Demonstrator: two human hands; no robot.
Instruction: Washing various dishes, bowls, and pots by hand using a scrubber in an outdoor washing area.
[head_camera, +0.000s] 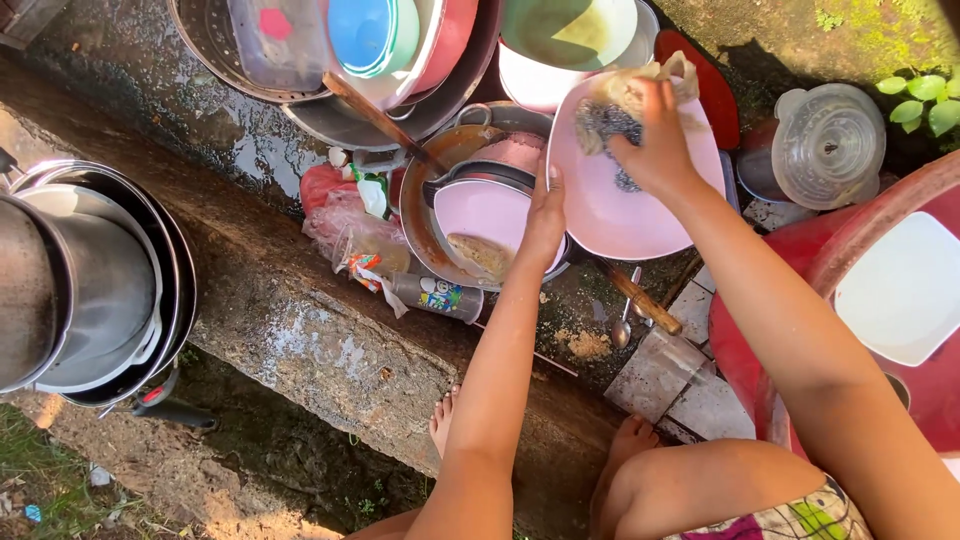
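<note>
The pink plate (625, 205) is tilting up over the wok (420, 215) of dishes, its face toward the person. The left hand (545, 215) is gripping its lower left rim, while the right hand (655, 145) is pressing a clenched steel-wool scourer (605, 125) against its upper face.

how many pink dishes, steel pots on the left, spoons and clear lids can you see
pink dishes: 2, the plate held by the left hand and scrubbed by the right hand, and the bowl
steel pots: 2, nested
spoons: 1
clear lids: 1
total: 6
</note>
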